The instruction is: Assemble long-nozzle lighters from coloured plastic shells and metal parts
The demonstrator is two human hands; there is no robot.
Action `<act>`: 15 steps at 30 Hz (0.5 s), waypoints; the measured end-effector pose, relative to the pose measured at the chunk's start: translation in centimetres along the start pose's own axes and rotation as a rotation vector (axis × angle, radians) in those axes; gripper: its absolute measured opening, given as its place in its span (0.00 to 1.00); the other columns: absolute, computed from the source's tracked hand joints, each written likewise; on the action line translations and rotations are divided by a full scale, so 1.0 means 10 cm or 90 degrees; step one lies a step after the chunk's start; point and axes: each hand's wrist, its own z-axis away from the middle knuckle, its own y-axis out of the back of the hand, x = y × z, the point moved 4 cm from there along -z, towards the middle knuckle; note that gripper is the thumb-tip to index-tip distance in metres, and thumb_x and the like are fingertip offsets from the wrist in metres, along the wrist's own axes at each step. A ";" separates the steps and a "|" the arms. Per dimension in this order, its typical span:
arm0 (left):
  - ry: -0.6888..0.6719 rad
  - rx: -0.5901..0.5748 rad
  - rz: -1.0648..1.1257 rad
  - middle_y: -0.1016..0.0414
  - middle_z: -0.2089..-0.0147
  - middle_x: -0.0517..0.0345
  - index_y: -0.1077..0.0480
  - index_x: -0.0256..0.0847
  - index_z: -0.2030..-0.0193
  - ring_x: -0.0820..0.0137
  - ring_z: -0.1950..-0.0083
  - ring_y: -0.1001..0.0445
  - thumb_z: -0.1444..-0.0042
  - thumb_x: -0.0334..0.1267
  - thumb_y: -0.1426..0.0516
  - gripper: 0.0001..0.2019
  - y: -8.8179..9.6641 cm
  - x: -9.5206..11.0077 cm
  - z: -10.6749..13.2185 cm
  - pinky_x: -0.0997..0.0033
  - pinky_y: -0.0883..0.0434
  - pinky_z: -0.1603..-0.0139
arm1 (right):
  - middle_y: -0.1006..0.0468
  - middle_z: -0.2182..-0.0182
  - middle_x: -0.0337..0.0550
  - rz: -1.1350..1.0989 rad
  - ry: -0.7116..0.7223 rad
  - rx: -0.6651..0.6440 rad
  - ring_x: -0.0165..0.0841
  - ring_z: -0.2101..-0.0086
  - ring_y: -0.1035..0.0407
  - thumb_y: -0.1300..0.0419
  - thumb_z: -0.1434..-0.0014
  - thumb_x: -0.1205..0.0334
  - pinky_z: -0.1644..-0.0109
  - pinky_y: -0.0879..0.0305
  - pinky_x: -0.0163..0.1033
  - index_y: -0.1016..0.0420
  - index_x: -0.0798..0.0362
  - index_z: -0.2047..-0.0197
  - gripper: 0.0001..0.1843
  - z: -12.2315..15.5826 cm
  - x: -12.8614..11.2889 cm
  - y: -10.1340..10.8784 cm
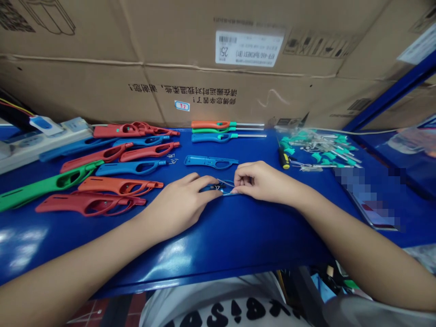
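Note:
Between my hands, low over the blue table, lies a blue lighter shell [225, 194], its inside facing up with small dark and metal parts in it. My left hand [179, 202] holds the shell's left part, thumb and fingers curled over it. At its right end, my right hand [254, 181] pinches a thin strand [226, 182] that runs into the shell; its fingertips partly hide it. Just beyond lies another blue shell half [211, 162]. Small metal pieces [172, 159] are scattered to the left of it.
Red, blue, green and orange lighter bodies [116, 185] fill the table's left side. Lighters with metal rods [228, 136] lie at the back. To the right are a screwdriver [283, 158], a pile of green-tipped metal tubes [323, 147] and a phone [369, 206]. A cardboard box [184, 45] stands behind.

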 end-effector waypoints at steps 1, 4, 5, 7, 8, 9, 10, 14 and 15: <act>-0.001 -0.001 -0.003 0.26 0.40 0.53 0.25 0.45 0.43 0.59 0.51 0.29 0.34 0.29 0.49 0.18 0.00 0.00 0.00 0.56 0.25 0.50 | 0.29 0.75 0.37 0.000 -0.001 -0.002 0.28 0.73 0.36 0.31 0.44 0.65 0.68 0.40 0.33 0.27 0.55 0.72 0.09 0.00 0.00 0.00; 0.003 -0.008 -0.006 0.27 0.39 0.54 0.25 0.47 0.43 0.59 0.50 0.28 0.34 0.29 0.49 0.18 0.00 0.00 0.01 0.56 0.25 0.50 | 0.29 0.74 0.37 0.012 0.004 -0.003 0.27 0.73 0.37 0.31 0.44 0.66 0.68 0.41 0.32 0.27 0.55 0.72 0.09 0.00 0.00 0.00; 0.006 -0.009 -0.005 0.27 0.39 0.54 0.25 0.47 0.43 0.59 0.49 0.28 0.34 0.28 0.49 0.18 0.00 0.00 0.01 0.56 0.25 0.49 | 0.29 0.74 0.37 0.016 0.010 -0.004 0.27 0.73 0.36 0.32 0.44 0.66 0.68 0.41 0.32 0.27 0.55 0.71 0.09 0.00 0.00 0.00; 0.009 -0.010 -0.002 0.27 0.39 0.54 0.25 0.47 0.43 0.59 0.49 0.28 0.34 0.28 0.49 0.19 0.01 0.00 0.01 0.56 0.26 0.48 | 0.28 0.73 0.38 0.014 0.019 -0.014 0.28 0.72 0.36 0.33 0.42 0.67 0.68 0.41 0.32 0.27 0.55 0.70 0.07 0.02 0.00 0.01; 0.010 -0.011 -0.002 0.27 0.39 0.54 0.25 0.47 0.42 0.60 0.48 0.28 0.34 0.28 0.49 0.19 0.01 0.00 0.01 0.57 0.26 0.48 | 0.28 0.72 0.39 0.010 0.020 -0.021 0.28 0.72 0.36 0.34 0.42 0.67 0.68 0.41 0.32 0.26 0.55 0.69 0.06 0.03 0.00 0.01; 0.009 -0.011 -0.003 0.27 0.39 0.54 0.26 0.47 0.42 0.60 0.48 0.28 0.34 0.28 0.49 0.19 0.01 0.00 0.02 0.57 0.26 0.48 | 0.27 0.72 0.39 0.005 0.016 -0.027 0.28 0.72 0.35 0.34 0.42 0.67 0.68 0.40 0.32 0.25 0.55 0.68 0.04 0.04 0.00 0.01; 0.009 -0.012 -0.005 0.27 0.40 0.54 0.26 0.47 0.42 0.60 0.48 0.28 0.34 0.28 0.49 0.19 0.01 0.00 0.02 0.57 0.26 0.48 | 0.27 0.71 0.39 0.000 0.007 -0.032 0.28 0.72 0.35 0.35 0.42 0.68 0.67 0.40 0.33 0.25 0.55 0.68 0.03 0.04 0.01 0.01; 0.004 -0.014 -0.012 0.27 0.40 0.54 0.26 0.46 0.41 0.60 0.50 0.29 0.34 0.28 0.49 0.19 0.00 0.00 0.02 0.58 0.25 0.49 | 0.26 0.72 0.39 -0.016 -0.039 -0.022 0.27 0.73 0.35 0.35 0.44 0.69 0.68 0.38 0.33 0.25 0.56 0.69 0.03 0.03 0.01 0.00; 0.004 -0.015 -0.013 0.26 0.40 0.54 0.26 0.46 0.41 0.60 0.51 0.29 0.34 0.28 0.49 0.19 0.00 0.00 0.02 0.58 0.25 0.50 | 0.27 0.72 0.39 -0.023 -0.045 -0.019 0.27 0.73 0.35 0.35 0.44 0.69 0.68 0.38 0.33 0.25 0.56 0.69 0.03 0.03 0.01 0.00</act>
